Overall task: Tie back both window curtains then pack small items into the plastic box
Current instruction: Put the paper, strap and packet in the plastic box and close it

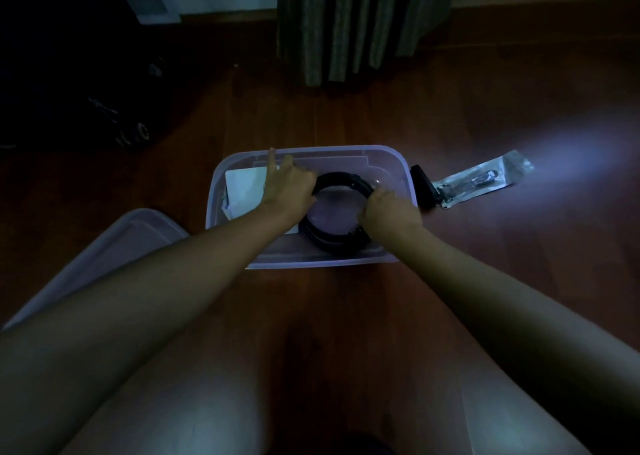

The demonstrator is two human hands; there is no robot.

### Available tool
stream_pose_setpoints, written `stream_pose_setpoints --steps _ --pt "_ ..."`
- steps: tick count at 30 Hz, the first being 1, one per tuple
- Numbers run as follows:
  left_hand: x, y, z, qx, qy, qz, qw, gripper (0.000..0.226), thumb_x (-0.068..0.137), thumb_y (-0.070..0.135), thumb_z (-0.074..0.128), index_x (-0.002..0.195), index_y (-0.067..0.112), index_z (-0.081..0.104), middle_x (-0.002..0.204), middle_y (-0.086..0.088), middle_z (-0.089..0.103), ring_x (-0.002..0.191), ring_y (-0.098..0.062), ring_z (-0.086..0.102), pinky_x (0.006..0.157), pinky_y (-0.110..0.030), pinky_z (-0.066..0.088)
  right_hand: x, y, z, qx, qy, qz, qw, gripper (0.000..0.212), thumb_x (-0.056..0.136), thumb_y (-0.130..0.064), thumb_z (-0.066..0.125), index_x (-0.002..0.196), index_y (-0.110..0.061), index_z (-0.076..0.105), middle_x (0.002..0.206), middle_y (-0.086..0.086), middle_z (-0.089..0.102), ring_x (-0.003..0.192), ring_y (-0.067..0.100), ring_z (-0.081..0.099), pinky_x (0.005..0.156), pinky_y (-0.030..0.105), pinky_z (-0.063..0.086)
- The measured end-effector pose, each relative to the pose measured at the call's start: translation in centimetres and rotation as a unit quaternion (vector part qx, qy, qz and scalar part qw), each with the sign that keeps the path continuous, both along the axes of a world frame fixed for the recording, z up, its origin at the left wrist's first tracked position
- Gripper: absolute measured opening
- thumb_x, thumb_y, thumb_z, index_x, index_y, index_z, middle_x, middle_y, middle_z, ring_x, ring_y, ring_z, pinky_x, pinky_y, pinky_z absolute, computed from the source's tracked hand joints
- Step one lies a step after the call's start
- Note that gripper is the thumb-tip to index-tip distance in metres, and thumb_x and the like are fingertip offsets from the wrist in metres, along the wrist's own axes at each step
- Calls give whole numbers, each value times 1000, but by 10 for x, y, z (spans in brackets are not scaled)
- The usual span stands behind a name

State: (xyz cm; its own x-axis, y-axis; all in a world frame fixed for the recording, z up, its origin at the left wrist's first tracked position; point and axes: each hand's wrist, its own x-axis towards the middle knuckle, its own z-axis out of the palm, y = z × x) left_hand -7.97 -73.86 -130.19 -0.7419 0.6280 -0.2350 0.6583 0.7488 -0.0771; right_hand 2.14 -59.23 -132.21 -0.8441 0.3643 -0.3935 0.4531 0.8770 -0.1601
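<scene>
Dim light. Clear plastic box [403,167] sits open on the wooden floor [485,281], its lid [114,247] lying just left of it. Both hands are inside the box on a coiled black cable [341,245]: left hand [289,188] curled over the coil's left side with index finger sticking out, right hand [386,210] closed on the coil's right side. White paper [244,186] in the box's left end. Just right of the box: a black oblong item [424,186] and a clear packet [485,179]. Curtain [360,22] hangs behind, hem near the floor.
</scene>
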Motion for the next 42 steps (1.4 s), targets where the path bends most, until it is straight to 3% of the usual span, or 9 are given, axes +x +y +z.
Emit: stream_pose_setpoints --steps 4,8,11,16,21,28,33,38,42 --pt "3 10 9 72 16 39 996 38 91 38 58 120 14 59 121 -10 63 126 -33 44 115 -57 5 8 0 26 -38 42 -5 998 63 97 -40 51 142 1 32 115 15 63 94 33 61 65 33 38" --pt "11 35 25 222 30 15 974 31 96 29 49 121 16 59 115 -9 63 114 -32 50 112 -48 19 21 39 55 -59 263 -164 949 35 92 -43 48 110 -16 63 93 11 69 87 34 62 69 35 44" --pt "21 76 33 258 -12 -73 963 30 95 21 50 123 16 58 118 -7 59 112 -28 48 100 -38 28 25 98 34 -51 298 -270 914 33 89 -32 51 118 -20 62 108 13 67 98 33 62 78 33 44" --pt "33 156 22 160 -142 -152 965 50 91 6 55 138 22 45 137 -5 47 126 -28 41 100 -39 32 37 160 -30 -65 158 -322 931 60 84 -55 47 138 -28 47 137 25 45 128 37 40 108 45 36" --pt "46 197 5 -1 -93 -154 984 36 92 13 52 127 19 55 137 -8 48 130 -30 36 104 -38 27 52 155 -35 -49 172 -350 919 42 81 -54 62 113 -28 56 140 9 36 114 33 53 99 46 36" --pt "44 210 -9 -40 -73 -171 982 34 93 17 52 127 18 56 136 -7 52 130 -28 38 104 -37 29 56 174 -32 -102 259 -477 834 66 70 -8 81 124 -12 43 134 16 41 121 31 45 96 35 43" --pt "37 207 8 151 -82 -176 969 34 88 28 63 119 15 55 123 -8 57 116 -30 52 92 -37 37 58 184 -30 -213 278 -564 748 96 70 -3 80 147 -12 23 134 10 47 114 26 52 97 40 46" --pt "30 145 43 422 -67 -94 899 38 86 35 66 111 8 56 109 -9 59 98 -26 55 79 -34 40 52 172 -14 -296 354 -527 714 45 73 -26 76 114 -21 57 111 14 68 92 28 68 71 40 57" --pt "28 71 38 381 -126 65 914 41 91 39 61 117 10 50 106 -7 61 93 -23 59 70 -28 38 38 141 15 -321 419 -472 706 32 89 -32 63 119 -30 52 110 6 67 85 19 70 63 34 56"
